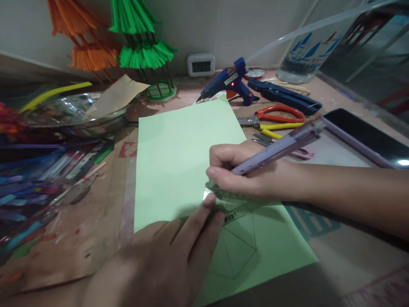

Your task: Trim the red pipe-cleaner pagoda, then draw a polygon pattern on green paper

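Observation:
My right hand (238, 170) is closed around a slim purple pen (277, 149), whose tip is hidden behind the fingers. Under it lies a light green sheet of paper (179, 157). My left hand (169, 251) rests flat with its fingers stretched out, the fingertips pressing on a clear ruler (231, 216) laid across the paper. Thin lines on the lower part of the sheet form a many-sided figure (234, 256) with lines meeting inside it. The ruler and my fingers cover part of this drawing.
Behind the paper stand a blue glue gun (223, 83) with a lit red light, red-handled scissors (277, 115) and a blue cutter (284, 96). A phone (367, 136) lies at right. A metal bowl (73, 111) and green and orange bundles (145, 53) are at left.

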The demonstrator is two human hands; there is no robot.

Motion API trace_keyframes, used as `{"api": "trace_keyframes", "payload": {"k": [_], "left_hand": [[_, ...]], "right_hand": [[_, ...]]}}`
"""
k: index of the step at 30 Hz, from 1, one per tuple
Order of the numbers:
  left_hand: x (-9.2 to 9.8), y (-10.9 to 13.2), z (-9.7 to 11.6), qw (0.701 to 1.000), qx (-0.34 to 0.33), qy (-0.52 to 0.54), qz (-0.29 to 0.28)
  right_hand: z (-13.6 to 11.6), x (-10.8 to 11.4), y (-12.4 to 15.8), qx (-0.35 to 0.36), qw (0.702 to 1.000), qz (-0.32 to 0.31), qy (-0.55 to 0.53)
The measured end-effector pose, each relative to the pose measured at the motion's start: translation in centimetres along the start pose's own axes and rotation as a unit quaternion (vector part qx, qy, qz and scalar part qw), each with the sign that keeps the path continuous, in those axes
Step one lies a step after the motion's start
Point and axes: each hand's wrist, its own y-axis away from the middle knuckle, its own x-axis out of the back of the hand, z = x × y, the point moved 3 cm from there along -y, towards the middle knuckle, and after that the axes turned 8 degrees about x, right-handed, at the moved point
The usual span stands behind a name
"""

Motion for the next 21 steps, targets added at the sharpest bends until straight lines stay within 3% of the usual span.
{"api": "trace_keyframes", "payload": {"k": [6,21], "left_hand": [[0.22,-0.13,0.21,1.000,0.008,-0.023,-0.014],[0.16,-0.17,-0.05,1.000,0.013,0.013,0.022]], "right_hand": [[0.02,-0.17,0.03,-0.018,1.000,-0.010,-0.004],[-0.42,-0.06,0.04,-0.034,0.999,-0.031,0.028]]}}
